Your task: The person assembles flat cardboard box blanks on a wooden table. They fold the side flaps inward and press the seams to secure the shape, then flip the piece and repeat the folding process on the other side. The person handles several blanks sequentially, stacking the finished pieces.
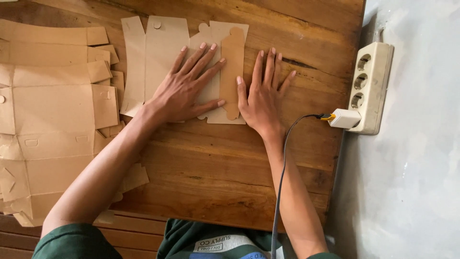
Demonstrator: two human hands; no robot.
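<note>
- A person in a green shirt [72, 242] presses a flat cardboard blank [163, 52] against a wooden table [215, 168], seen from a head camera looking straight down.
- The left hand [184, 88] lies palm down on the middle of the blank, fingers spread and extended, gripping nothing.
- The right hand [263, 93] lies flat just beside it, fingers straight; its thumb touches the folded flap [233, 67] at the blank's right edge, and the rest of the hand rests on bare wood.
- The two hands sit near each other but do not touch, with the flap between them.
- The blank lies at the far middle of the table, its rounded tabs showing around the left fingers.
- A stack of cardboard blanks [52, 115] covers the table's left side, just beside the left forearm, reaching from the far edge to the near one.
- A white power strip [371, 86] lies on the grey surface [412, 168] past the table's right edge.
- A white plug [344, 118] sits in the strip's nearest socket.
- A grey cable [280, 182] runs from that plug across the right wrist and down along the right forearm toward the body.
</note>
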